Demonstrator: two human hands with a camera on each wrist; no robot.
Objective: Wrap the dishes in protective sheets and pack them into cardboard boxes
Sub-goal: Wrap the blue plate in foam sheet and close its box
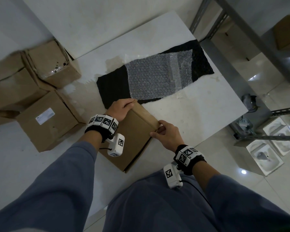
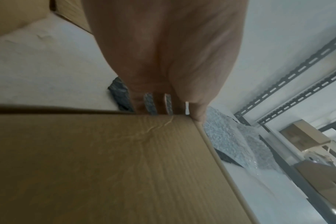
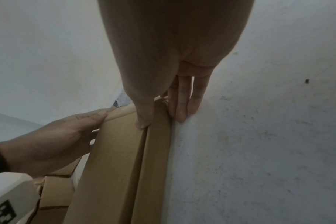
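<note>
Hands (image 1: pixel 122 108) (image 1: pixel 166 134) grip the flattened cardboard box (image 1: pixel 134 138); only the head view shows bubble wrap (image 1: pixel 156 77) beyond.

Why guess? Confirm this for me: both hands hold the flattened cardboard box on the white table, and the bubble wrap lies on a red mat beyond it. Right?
One detail is wrong: the mat under the bubble wrap is black, not red, as the head view shows. The rest stands: the left hand and right hand both hold the flattened cardboard box on the white table, with the bubble wrap beyond it.
</note>
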